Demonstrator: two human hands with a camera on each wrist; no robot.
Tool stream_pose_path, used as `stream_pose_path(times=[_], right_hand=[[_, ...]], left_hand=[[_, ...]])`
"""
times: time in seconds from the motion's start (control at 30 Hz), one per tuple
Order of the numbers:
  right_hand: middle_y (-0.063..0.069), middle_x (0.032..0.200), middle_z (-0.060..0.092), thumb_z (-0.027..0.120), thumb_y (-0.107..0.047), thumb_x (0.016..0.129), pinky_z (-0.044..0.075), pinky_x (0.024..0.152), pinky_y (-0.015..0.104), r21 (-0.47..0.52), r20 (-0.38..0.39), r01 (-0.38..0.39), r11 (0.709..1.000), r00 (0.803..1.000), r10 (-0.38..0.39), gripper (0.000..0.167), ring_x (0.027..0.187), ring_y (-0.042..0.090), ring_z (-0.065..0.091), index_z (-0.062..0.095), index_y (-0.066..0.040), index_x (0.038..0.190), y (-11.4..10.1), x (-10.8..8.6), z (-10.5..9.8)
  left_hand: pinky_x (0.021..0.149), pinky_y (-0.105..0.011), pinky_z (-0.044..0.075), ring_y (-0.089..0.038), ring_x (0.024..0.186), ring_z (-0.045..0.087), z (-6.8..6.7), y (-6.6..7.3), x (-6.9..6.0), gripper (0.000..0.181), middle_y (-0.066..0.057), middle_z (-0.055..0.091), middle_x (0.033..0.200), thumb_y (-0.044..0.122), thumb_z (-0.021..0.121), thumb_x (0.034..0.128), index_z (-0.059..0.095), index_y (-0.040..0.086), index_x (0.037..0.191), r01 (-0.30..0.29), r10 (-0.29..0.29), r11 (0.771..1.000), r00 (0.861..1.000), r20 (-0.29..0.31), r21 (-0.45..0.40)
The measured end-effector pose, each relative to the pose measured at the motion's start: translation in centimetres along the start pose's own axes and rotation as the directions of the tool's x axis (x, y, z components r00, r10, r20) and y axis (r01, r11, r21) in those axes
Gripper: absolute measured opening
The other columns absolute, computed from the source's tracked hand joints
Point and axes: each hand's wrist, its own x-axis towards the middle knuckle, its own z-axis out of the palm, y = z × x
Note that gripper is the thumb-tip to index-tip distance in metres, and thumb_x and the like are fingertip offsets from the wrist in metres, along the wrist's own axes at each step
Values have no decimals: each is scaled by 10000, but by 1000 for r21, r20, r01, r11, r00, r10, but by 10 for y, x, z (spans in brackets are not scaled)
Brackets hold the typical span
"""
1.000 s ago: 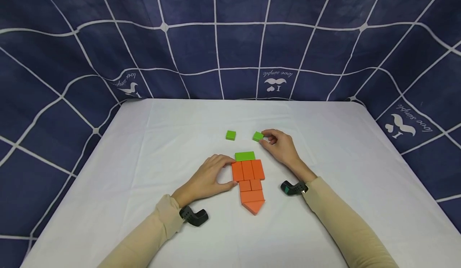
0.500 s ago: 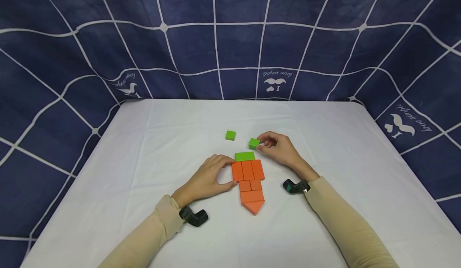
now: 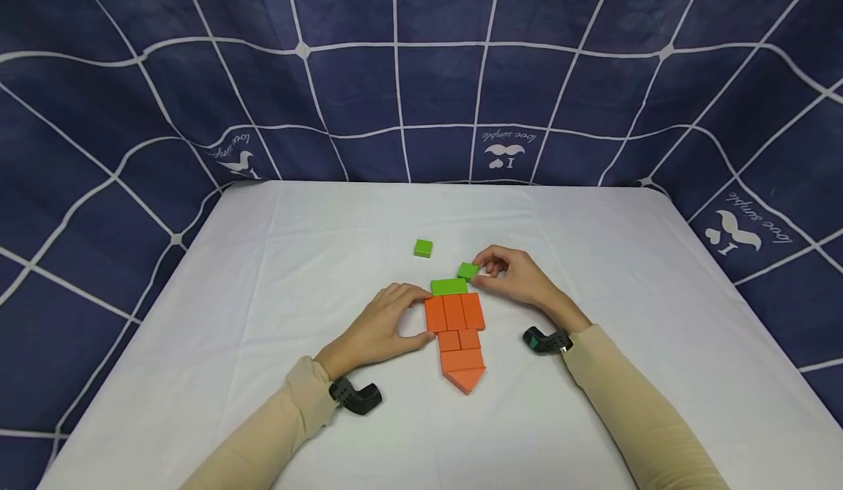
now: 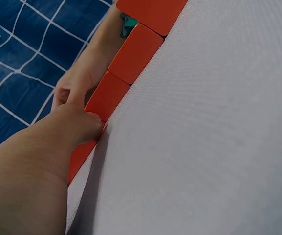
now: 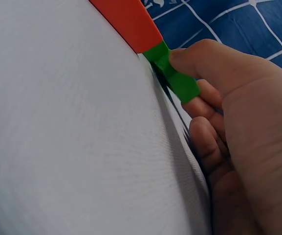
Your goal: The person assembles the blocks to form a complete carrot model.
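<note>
On the white tablecloth, flat orange blocks point(image 3: 454, 312) stand in a joined figure that narrows to an orange triangular block point(image 3: 465, 380) at the near end. A green rectangular block point(image 3: 448, 287) lies against its far side. My left hand point(image 3: 372, 329) holds the leftmost orange block, index finger at its far corner and thumb at its near one; the thumb also shows against orange in the left wrist view. My right hand point(image 3: 520, 278) pinches a small green block point(image 3: 467, 271) between thumb and fingers, at the far right corner of the green rectangular block.
Another small green block point(image 3: 424, 249) lies alone farther back on the white tablecloth point(image 3: 329, 234). A dark blue curtain point(image 3: 435, 80) with white lines hangs behind and on both sides. Each wrist wears a black band device point(image 3: 356, 396).
My right hand has drawn the small green block nearer, from apart on the cloth to the corner of the green rectangular block. The left hand has stayed in place.
</note>
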Motion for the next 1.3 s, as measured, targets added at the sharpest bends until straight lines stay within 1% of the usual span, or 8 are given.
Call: stream_pose_path(times=[0.1, 0.23, 0.57, 0.9, 1.1, 1.3], right_hand=[[-7, 872, 632, 851, -247, 857, 473, 720, 244, -25, 14, 18, 1000, 1000, -18, 261, 794, 194, 578, 726, -177, 1075, 0, 1, -1], [-18, 858, 628, 856, -245, 855, 476, 713, 240, -49, 23, 39, 998, 999, -38, 261, 777, 179, 577, 724, -177, 1069, 1, 2, -1], [-18, 866, 639, 851, -262, 864, 475, 700, 237, -41, 9, 44, 998, 999, -44, 267, 772, 180, 576, 735, -179, 1089, 3, 1, 1], [-25, 858, 639, 851, -267, 865, 474, 691, 236, -56, 4, 67, 996, 998, -67, 280, 758, 172, 573, 738, -177, 1105, 3, 3, 2], [-31, 861, 642, 854, -276, 861, 476, 694, 241, -72, 6, 61, 996, 998, -60, 295, 756, 167, 577, 738, -176, 1113, 2, 1, 2], [-17, 883, 649, 864, -286, 849, 477, 699, 234, -53, 2, 63, 997, 998, -63, 326, 764, 172, 580, 737, -174, 1127, 3, -1, 1]], left_hand=[[1077, -452, 435, -162, 1245, 526, 0, 0, 0, 598, 35, 605, 1346, 455, 776, 884, 587, 168, 1373, -9, 9, 1000, 1000, -13, 3], [1076, -456, 436, -162, 1248, 523, -1, 0, 1, 598, 38, 604, 1350, 461, 772, 885, 586, 175, 1376, -3, 3, 1000, 1000, -12, 5], [1088, -456, 429, -165, 1256, 521, -2, -1, 1, 603, 31, 598, 1367, 458, 772, 887, 585, 174, 1385, 10, -10, 1000, 1000, 8, 13], [1088, -453, 430, -159, 1242, 526, -3, -1, 1, 593, 38, 604, 1356, 454, 775, 884, 591, 175, 1374, -2, 2, 1000, 1000, -6, 14], [1101, -454, 424, -158, 1254, 522, -1, -2, 0, 592, 41, 599, 1362, 465, 768, 890, 586, 184, 1379, 6, -6, 1000, 1000, 2, 9], [1106, -463, 419, -170, 1261, 520, 0, 0, 0, 602, 29, 599, 1367, 461, 769, 888, 583, 175, 1385, 14, -14, 1000, 1000, 13, -5]])
